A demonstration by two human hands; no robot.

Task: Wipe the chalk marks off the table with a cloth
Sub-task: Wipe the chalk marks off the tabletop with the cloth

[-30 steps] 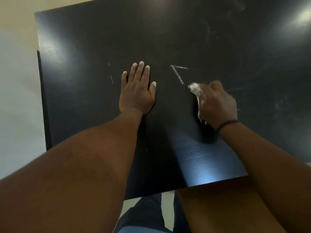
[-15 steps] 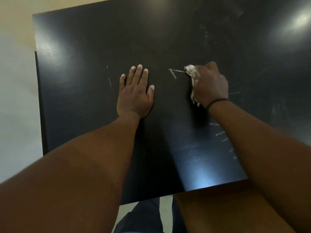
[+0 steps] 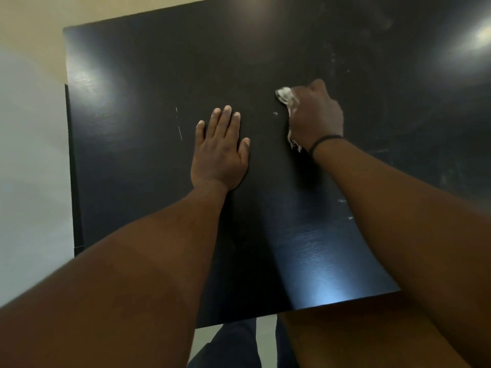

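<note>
A black table [image 3: 148, 75] fills most of the view. My right hand [image 3: 316, 115] grips a bunched white cloth [image 3: 284, 95] and presses it on the tabletop; frayed cloth ends poke out near my wrist. A tiny chalk speck [image 3: 275, 113] lies just left of that hand. Thin chalk lines [image 3: 180, 132] sit left of my left hand [image 3: 220, 152], which rests flat on the table with straight fingers. Short chalk dashes [image 3: 342, 201] show beside my right forearm. Faint smears [image 3: 333, 59] lie farther back.
The table's left edge [image 3: 70, 160] borders a pale floor and wall. A brown wooden surface [image 3: 332, 338] sits below the table's near edge at the right. Dark trousers [image 3: 228, 346] show at the bottom. Bright light glare [image 3: 481, 35] lies on the far right tabletop.
My right hand slid the cloth away from me and leftward over the angled chalk mark, which is now almost gone. My left hand stayed flat in place.
</note>
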